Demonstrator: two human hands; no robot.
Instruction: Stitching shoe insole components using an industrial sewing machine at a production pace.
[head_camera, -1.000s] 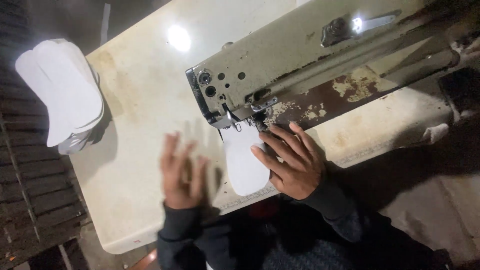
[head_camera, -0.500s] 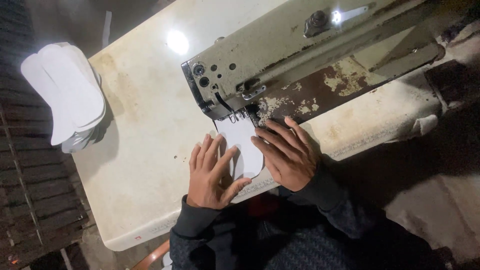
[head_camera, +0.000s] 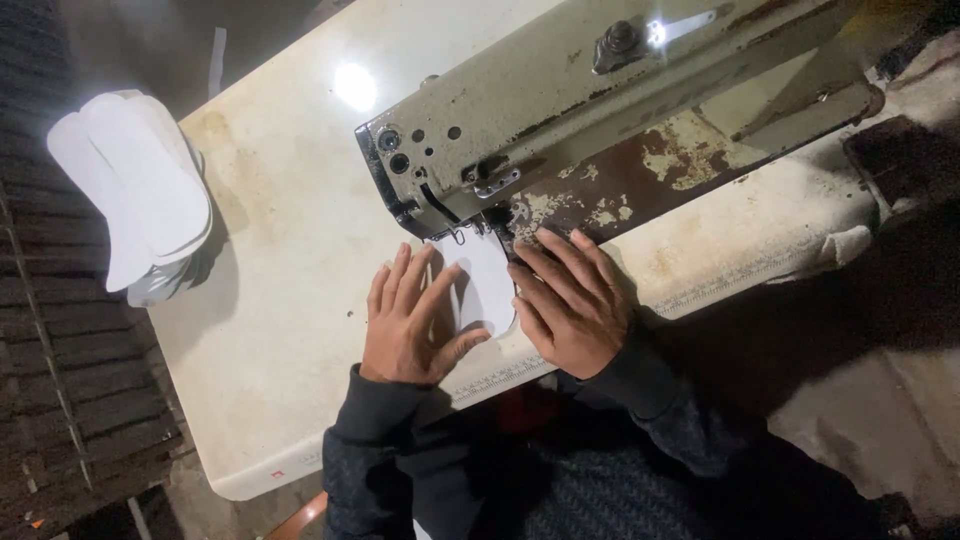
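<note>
White cut piece (head_camera: 485, 285) lies flat under the sewing machine head (head_camera: 450, 165), apparently at the needle. Left hand (head_camera: 410, 325) and right hand (head_camera: 570, 305) press it, fingers spread. Stack of white pieces (head_camera: 130, 205) (unsewn, seemingly) waits at table (head_camera: 280, 300) edge.

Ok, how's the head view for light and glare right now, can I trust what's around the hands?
Head view: sharp, no motion blur; a bright glare spot on the cream table and another on the sewing machine; the left hand and right hand on the white piece are evenly lit; the floor edges fall into deep shadow.
</note>
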